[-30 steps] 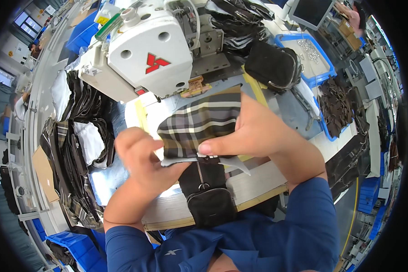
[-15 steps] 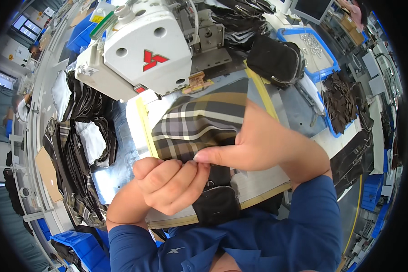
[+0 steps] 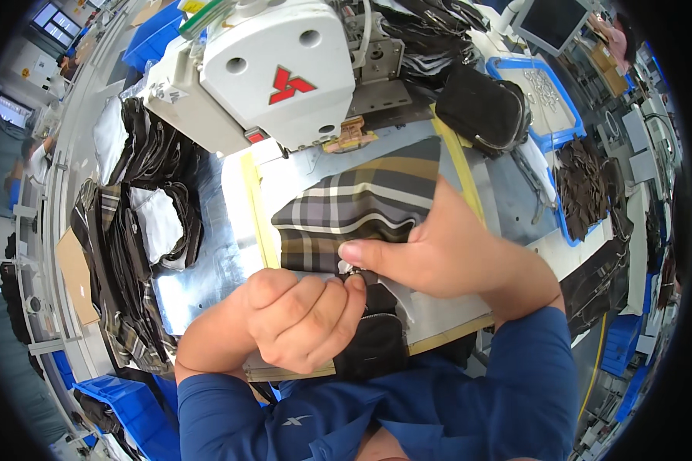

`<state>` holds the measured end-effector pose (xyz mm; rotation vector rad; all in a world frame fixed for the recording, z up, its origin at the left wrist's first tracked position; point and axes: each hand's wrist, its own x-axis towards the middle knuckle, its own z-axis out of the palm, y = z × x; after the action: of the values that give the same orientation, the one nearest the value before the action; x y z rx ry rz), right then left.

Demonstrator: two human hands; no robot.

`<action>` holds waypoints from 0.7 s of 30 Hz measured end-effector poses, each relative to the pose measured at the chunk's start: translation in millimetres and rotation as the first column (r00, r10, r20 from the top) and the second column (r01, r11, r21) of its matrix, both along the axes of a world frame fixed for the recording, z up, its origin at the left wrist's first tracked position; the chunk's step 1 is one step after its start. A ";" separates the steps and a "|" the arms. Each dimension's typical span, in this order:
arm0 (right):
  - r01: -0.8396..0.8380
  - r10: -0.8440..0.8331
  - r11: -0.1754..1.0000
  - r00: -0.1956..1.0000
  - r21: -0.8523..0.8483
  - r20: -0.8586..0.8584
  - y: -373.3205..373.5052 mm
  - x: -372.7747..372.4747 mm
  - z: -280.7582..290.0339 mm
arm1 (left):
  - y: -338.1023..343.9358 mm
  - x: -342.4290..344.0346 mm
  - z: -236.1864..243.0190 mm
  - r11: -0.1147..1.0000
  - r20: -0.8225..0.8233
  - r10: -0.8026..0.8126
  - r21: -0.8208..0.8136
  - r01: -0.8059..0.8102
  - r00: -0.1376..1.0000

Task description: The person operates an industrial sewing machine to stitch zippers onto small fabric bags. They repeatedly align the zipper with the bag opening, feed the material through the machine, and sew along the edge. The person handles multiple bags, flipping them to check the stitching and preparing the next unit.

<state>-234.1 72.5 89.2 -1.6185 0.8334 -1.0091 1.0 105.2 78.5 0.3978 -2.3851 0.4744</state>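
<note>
A plaid piece of fabric [image 3: 338, 207] in grey, white and olive lies below the white sewing machine head [image 3: 284, 58], joined at its lower edge to a black pouch [image 3: 373, 342] with a zip. My right hand [image 3: 430, 253] grips the plaid piece by its right side, thumb pressed on the lower edge beside a small pale, metallic piece. My left hand [image 3: 304, 323] is closed in a pinch at that edge, just below my right thumb, apparently on the small fitting at the zip, partly hidden by the fingers.
Stacked dark and plaid pieces [image 3: 146, 223] lie at left. At right are a black bag [image 3: 477, 107], a blue tray of metal fittings [image 3: 546, 84], a metal tool [image 3: 534, 184] and a tray of brown scraps [image 3: 577, 184]. Blue crates [image 3: 134, 411] stand lower left; a co-worker [image 3: 615, 42] is at upper right.
My left hand has moved down and right from the left edge of the plaid piece and closed in a pinch below my right thumb. My right hand has shifted slightly right.
</note>
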 end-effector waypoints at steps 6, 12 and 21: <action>0.015 -0.012 0.983 1.000 0.181 -0.022 0.8 -2.0 2.1 | -6.4 -0.6 -6.6 0.996 -0.048 -0.075 -0.052 0.073 0.996; 0.025 -0.044 0.958 0.997 0.285 0.063 3.5 -11.4 25.3 | -24.4 -3.5 -4.3 0.985 -0.178 -0.150 -0.108 0.133 0.972; -0.077 -0.088 0.872 0.947 -0.484 -0.309 0.5 -22.6 25.6 | -11.9 8.1 -0.3 0.989 -0.208 -0.106 0.076 0.124 0.972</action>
<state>-256.8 72.9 114.8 -2.2675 0.8363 -1.0285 9.1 93.3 78.2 0.3281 -2.2205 0.2617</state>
